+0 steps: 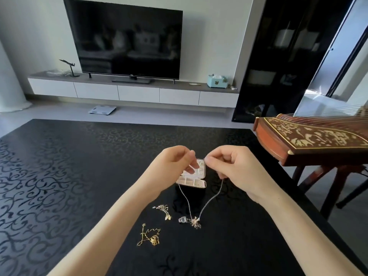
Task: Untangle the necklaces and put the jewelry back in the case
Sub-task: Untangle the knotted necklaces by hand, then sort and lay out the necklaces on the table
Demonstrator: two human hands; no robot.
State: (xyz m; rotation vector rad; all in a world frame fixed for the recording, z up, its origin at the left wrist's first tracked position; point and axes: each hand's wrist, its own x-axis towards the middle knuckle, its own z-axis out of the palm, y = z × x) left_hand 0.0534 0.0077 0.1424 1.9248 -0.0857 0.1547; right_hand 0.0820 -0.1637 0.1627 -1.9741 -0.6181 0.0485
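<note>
Both hands are raised over the dark counter (79, 176); the left hand (175, 159) and right hand (234, 166) each pinch a silver chain (210, 201) between thumb and fingertip, close together; the chain hangs in a loop down to its pendant (195, 223) at the counter; the open case (194, 181) lies just beyond the hands; a gold chain (149, 235) and a small tangle (164, 210) lie near left, apart.
</note>
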